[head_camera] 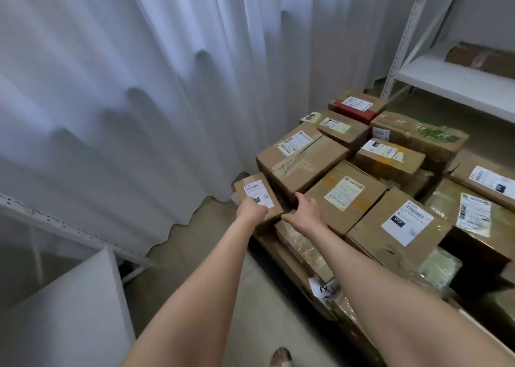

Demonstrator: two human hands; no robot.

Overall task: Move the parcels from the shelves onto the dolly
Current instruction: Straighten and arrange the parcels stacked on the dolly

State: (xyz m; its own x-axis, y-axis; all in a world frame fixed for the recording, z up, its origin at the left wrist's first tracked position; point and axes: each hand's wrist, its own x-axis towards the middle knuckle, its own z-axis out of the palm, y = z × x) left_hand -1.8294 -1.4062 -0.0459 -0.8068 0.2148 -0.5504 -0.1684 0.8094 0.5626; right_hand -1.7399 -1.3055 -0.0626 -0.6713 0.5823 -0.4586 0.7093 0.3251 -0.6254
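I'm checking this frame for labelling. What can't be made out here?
- Dolly: head view, hidden under the stacked parcels.
- Small parcel: its near end is covered by the left hand.
- Label text: too small and blurred.
- Shelf parcel: cut off by the right edge.
- Right hand: its fingertips are hidden.

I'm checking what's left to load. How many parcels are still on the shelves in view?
1: a brown parcel lies on the white shelf at upper right. The shelf runs out of frame, so more may be hidden. The near-left shelf shows none.
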